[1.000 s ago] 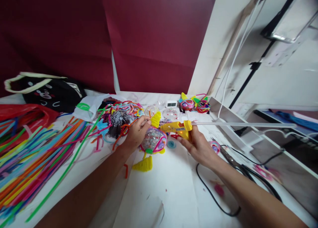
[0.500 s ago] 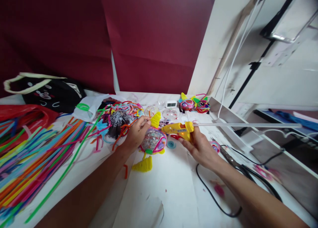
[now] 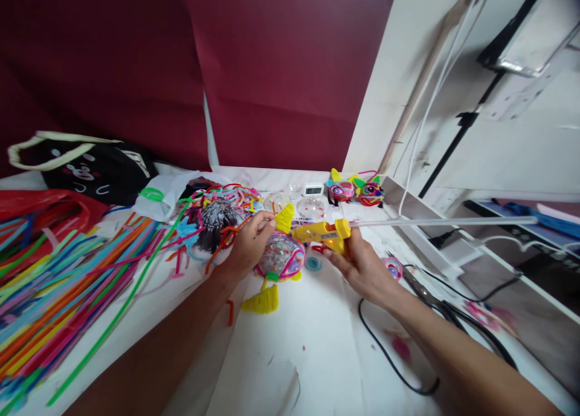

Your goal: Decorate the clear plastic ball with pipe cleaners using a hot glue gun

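Observation:
My right hand (image 3: 362,265) is wrapped round a yellow glue gun (image 3: 321,233), with a long clear glue stick (image 3: 444,221) poking out of its back. The gun's nozzle points left, close to a yellow pipe-cleaner fin (image 3: 285,218). Pinched in the fingers of my left hand (image 3: 251,242) is that fin, above a fish-shaped craft (image 3: 278,257). The craft has a clear, glittery body with pink and purple edging. A second yellow fin (image 3: 261,300) lies at its near side. My left fingertips partly cover the held fin's base.
Many coloured pipe cleaners (image 3: 90,289) spread over the left side. Scissors (image 3: 423,292) and a black cord (image 3: 399,386) lie at right. Behind stand a small white digital clock (image 3: 312,190) and two finished-looking colourful crafts (image 3: 356,189). A blue coil (image 3: 313,263) rests beside the fish.
The glue gun has tilted slightly, its back end and glue stick rising a little, and its nozzle has shifted slightly left. My left hand stays nearly still.

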Action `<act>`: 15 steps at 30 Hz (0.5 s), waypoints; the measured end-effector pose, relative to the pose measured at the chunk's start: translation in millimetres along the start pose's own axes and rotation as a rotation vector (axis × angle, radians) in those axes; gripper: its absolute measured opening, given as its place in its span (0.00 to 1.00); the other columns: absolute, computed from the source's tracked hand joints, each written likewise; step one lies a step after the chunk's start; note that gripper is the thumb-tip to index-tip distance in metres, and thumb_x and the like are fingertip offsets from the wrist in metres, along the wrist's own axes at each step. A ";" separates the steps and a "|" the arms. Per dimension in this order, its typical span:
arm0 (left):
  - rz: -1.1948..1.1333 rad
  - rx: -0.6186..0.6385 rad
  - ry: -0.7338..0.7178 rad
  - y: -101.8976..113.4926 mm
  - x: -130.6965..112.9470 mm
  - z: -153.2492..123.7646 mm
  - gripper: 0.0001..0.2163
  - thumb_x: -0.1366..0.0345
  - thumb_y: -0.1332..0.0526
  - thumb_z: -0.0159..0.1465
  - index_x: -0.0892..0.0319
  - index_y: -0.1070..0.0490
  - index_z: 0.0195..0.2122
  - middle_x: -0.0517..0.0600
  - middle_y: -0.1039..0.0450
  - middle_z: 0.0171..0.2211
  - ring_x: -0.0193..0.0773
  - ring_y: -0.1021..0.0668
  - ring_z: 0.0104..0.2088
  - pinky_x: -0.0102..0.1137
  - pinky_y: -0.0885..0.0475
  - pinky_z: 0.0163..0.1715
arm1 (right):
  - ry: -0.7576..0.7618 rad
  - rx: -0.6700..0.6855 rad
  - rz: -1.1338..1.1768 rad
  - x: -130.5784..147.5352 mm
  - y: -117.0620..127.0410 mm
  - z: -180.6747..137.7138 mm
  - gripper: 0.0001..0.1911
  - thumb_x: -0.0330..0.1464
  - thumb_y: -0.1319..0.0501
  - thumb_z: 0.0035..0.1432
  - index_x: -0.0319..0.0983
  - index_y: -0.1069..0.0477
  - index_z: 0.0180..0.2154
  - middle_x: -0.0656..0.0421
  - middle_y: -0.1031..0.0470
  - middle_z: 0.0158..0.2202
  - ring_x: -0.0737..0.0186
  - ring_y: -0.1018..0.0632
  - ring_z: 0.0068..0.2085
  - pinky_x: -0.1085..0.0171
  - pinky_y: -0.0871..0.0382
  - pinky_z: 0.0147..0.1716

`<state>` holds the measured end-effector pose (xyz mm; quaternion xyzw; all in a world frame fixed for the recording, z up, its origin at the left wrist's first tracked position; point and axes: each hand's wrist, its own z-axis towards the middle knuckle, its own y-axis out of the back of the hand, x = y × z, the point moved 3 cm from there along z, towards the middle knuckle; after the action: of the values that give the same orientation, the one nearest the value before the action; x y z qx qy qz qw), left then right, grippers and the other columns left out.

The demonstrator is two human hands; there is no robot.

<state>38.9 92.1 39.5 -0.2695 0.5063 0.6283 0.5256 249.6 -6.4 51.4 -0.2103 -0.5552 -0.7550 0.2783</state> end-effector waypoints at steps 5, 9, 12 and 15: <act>0.007 0.000 -0.002 0.0 -1.2 -0.1 0.11 0.55 0.44 0.62 0.56 0.31 0.38 0.45 0.30 0.30 0.39 0.26 0.34 0.30 0.32 0.36 | -0.030 0.011 -0.003 -3.3 2.2 -3.4 0.15 0.43 0.47 0.59 0.43 0.51 0.40 0.65 0.38 0.25 0.61 0.35 0.25 0.64 0.45 0.24; 0.013 0.009 0.003 0.1 -1.0 -0.5 0.11 0.55 0.44 0.62 0.56 0.31 0.38 0.44 0.30 0.29 0.38 0.26 0.33 0.30 0.31 0.37 | -0.055 0.008 -0.010 -6.1 4.3 -6.4 0.15 0.44 0.47 0.59 0.43 0.51 0.39 0.65 0.39 0.25 0.61 0.36 0.25 0.64 0.45 0.24; 0.013 0.007 0.003 0.1 -1.0 -0.9 0.11 0.55 0.44 0.62 0.56 0.31 0.39 0.44 0.29 0.30 0.39 0.25 0.34 0.30 0.31 0.37 | -0.051 0.005 -0.004 -7.3 5.5 -8.4 0.15 0.43 0.47 0.59 0.44 0.51 0.39 0.65 0.40 0.24 0.61 0.37 0.25 0.64 0.45 0.24; 0.016 0.000 0.002 0.2 -1.1 -0.8 0.11 0.55 0.44 0.62 0.56 0.31 0.39 0.45 0.27 0.31 0.39 0.24 0.35 0.31 0.31 0.39 | -0.055 -0.002 0.005 -9.1 6.2 -10.2 0.15 0.43 0.46 0.59 0.44 0.51 0.37 0.65 0.40 0.24 0.61 0.36 0.24 0.64 0.46 0.24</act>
<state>38.9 91.0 40.2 -0.2659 0.5089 0.6321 0.5204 260.4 -15.9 47.1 -0.2326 -0.5615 -0.7488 0.2645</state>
